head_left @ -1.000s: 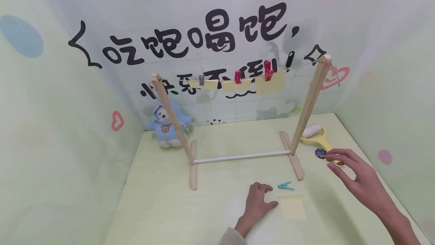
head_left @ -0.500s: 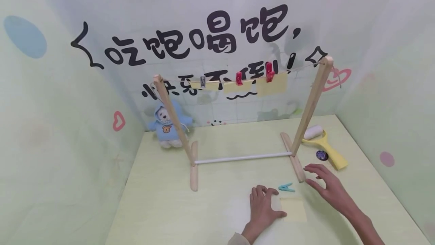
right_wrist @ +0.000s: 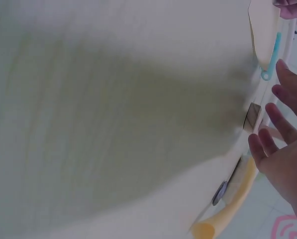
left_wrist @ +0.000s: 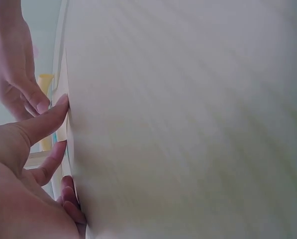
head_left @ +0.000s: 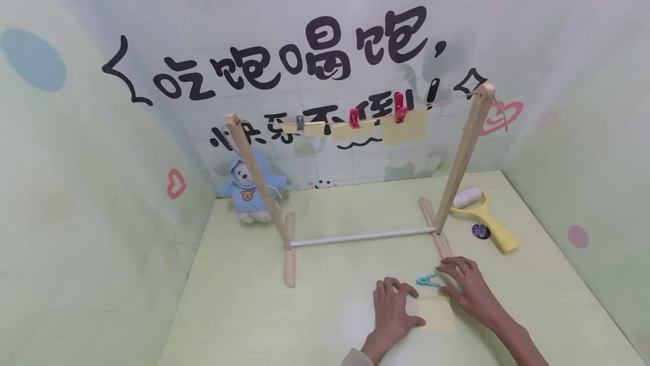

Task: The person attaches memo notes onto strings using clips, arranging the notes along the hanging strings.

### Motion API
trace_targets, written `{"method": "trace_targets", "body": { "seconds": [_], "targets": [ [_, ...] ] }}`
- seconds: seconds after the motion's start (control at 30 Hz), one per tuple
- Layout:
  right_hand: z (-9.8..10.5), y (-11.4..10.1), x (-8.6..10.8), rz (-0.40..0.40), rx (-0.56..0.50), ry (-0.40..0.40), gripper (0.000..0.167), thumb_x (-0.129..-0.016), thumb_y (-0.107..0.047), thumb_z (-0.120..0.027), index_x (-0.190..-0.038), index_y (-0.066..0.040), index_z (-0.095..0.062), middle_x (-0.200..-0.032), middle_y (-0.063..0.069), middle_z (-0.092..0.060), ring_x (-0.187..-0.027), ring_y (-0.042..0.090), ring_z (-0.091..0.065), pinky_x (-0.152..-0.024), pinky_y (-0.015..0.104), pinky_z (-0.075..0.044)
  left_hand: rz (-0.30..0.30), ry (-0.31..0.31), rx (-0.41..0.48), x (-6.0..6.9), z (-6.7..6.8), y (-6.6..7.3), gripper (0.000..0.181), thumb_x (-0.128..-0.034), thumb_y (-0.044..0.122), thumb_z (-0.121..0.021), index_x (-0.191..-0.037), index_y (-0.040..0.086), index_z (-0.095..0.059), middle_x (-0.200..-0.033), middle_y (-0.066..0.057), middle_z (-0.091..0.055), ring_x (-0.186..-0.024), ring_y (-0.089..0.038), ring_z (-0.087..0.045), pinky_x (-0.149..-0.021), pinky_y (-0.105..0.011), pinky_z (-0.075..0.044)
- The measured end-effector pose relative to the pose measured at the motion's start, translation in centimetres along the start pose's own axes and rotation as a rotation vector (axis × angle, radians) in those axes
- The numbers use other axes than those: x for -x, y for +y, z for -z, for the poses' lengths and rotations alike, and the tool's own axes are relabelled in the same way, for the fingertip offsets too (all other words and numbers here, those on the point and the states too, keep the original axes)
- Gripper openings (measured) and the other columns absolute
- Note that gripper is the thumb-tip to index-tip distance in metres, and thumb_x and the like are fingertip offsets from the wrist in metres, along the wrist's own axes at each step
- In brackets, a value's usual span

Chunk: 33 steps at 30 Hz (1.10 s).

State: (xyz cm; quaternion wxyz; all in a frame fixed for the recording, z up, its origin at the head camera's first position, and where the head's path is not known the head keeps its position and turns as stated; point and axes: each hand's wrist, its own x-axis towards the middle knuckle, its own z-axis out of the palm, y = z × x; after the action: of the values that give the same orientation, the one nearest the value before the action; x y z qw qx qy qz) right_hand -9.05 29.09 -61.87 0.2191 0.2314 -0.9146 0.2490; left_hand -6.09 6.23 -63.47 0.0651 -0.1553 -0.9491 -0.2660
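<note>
A yellow paper square (head_left: 438, 315) lies flat on the table near its front. My left hand (head_left: 392, 309) rests at the left side of the paper, its thumb touching the left edge and its fingers on the table. Just behind the paper lies a turquoise clothespin (head_left: 427, 281). My right hand (head_left: 471, 290) hovers at the clothespin's right, thumb and fingers apart with nothing between them. In the right wrist view, the clothespin (right_wrist: 271, 59) is close to the fingertips of my right hand (right_wrist: 287, 134), a small gap between.
Behind the hands stands a wooden frame (head_left: 462, 157) with a white crossbar (head_left: 363, 237). Its string carries several yellow papers (head_left: 404, 129) held by clips. A yellow-handled roller (head_left: 490, 222) and a dark round disc (head_left: 481, 231) lie right; a blue plush toy (head_left: 249, 194) sits back left.
My right hand has let go of the dark disc beside the roller and moved left and forward to the clothespin. My left hand has shifted slightly right, onto the paper's edge.
</note>
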Motion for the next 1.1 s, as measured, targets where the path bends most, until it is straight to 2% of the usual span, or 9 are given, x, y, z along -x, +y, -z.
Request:
{"method": "trace_targets", "body": {
  "seconds": [0.17,0.33,0.43,0.6,0.73,0.8,0.9,1.0,1.1],
  "targets": [
    [-0.6,0.3,0.2,0.063,-0.002,0.018,0.052,-0.066,-0.009,-0.094,-0.115,-0.006,-0.077,-0.127,0.020,-0.070,-0.124,0.047,-0.049,-0.118,0.027,-0.022,0.009,-0.009,0.021,-0.1,-0.5,-0.5,0.055,-0.0648,0.046,-0.103,-0.106,0.031,-0.069,-0.118,0.007,-0.042,-0.105,-0.011,-0.033,-0.085,-0.028,-0.034],
    [-0.8,0.1,0.4,0.043,-0.007,0.005,0.054,-0.065,-0.006,-0.095,-0.116,-0.006,-0.077,-0.130,0.021,-0.069,-0.128,0.048,-0.048,-0.121,0.019,-0.013,0.047,-0.070,0.077,-0.3,0.0,-0.3,0.052,-0.0679,0.041,-0.103,-0.104,0.028,-0.069,-0.122,0.005,-0.045,-0.107,-0.011,-0.034,-0.088,-0.029,-0.035],
    [-0.8,-0.2,0.3,0.017,-0.011,-0.005,0.055,-0.067,-0.003,-0.095,-0.118,-0.005,-0.077,-0.133,0.023,-0.068,-0.130,0.049,-0.048,-0.120,0.026,-0.019,0.051,-0.094,0.107,-0.3,0.7,0.0,0.050,-0.0696,0.038,-0.103,-0.103,0.027,-0.068,-0.124,0.004,-0.046,-0.109,-0.012,-0.035,-0.089,-0.030,-0.035],
    [-0.8,-0.5,0.2,-0.034,-0.005,-0.040,0.052,-0.071,-0.001,-0.095,-0.119,-0.005,-0.076,-0.136,0.023,-0.066,-0.133,0.049,-0.047,-0.108,0.051,-0.035,0.073,-0.119,0.130,-0.4,0.9,0.3,0.048,-0.0705,0.033,-0.103,-0.101,0.026,-0.067,-0.123,0.005,-0.048,-0.108,-0.011,-0.034,-0.090,-0.030,-0.034],
    [-0.8,-0.6,0.2,-0.063,-0.008,-0.054,0.045,-0.073,0.001,-0.095,-0.114,-0.006,-0.078,-0.135,0.023,-0.067,-0.134,0.049,-0.047,-0.106,0.055,-0.036,0.072,-0.170,0.154,-0.6,1.3,0.7,0.046,-0.0741,0.027,-0.102,-0.102,0.025,-0.065,-0.118,0.007,-0.051,-0.105,-0.010,-0.034,-0.087,-0.031,-0.029],
    [-0.8,-0.5,0.2,-0.063,-0.007,-0.051,0.043,-0.073,0.002,-0.095,-0.112,-0.006,-0.078,-0.134,0.022,-0.067,-0.134,0.049,-0.048,-0.109,0.051,-0.034,0.058,-0.195,0.153,-0.7,1.8,0.9,0.046,-0.0763,0.026,-0.101,-0.105,0.025,-0.065,-0.115,0.009,-0.053,-0.104,-0.009,-0.034,-0.085,-0.031,-0.027],
    [-1.0,-0.3,0.2,-0.048,-0.014,-0.036,0.042,-0.073,0.003,-0.094,-0.110,-0.006,-0.078,-0.132,0.022,-0.067,-0.133,0.049,-0.048,-0.120,0.034,-0.024,0.046,-0.221,0.158,-0.8,2.5,1.2,0.049,-0.0786,0.023,-0.100,-0.109,0.025,-0.062,-0.106,0.014,-0.054,-0.099,-0.006,-0.034,-0.084,-0.031,-0.023],
    [-1.2,-0.2,0.1,-0.019,-0.030,-0.016,0.041,-0.072,0.005,-0.094,-0.109,-0.005,-0.077,-0.130,0.023,-0.067,-0.131,0.050,-0.047,-0.122,0.014,-0.008,0.047,-0.221,0.179,-0.8,2.8,1.4,0.053,-0.0783,0.018,-0.099,-0.111,0.026,-0.058,-0.097,0.018,-0.056,-0.092,-0.001,-0.034,-0.083,-0.031,-0.022],
    [-1.2,-0.2,0.0,0.002,-0.044,-0.003,0.042,-0.071,0.007,-0.093,-0.107,-0.004,-0.076,-0.128,0.025,-0.068,-0.129,0.052,-0.047,-0.122,0.009,0.001,0.042,-0.199,0.197,-0.6,2.9,1.4,0.056,-0.0773,0.016,-0.099,-0.112,0.026,-0.057,-0.091,0.020,-0.057,-0.087,0.001,-0.034,-0.083,-0.030,-0.022]
  ]
}}
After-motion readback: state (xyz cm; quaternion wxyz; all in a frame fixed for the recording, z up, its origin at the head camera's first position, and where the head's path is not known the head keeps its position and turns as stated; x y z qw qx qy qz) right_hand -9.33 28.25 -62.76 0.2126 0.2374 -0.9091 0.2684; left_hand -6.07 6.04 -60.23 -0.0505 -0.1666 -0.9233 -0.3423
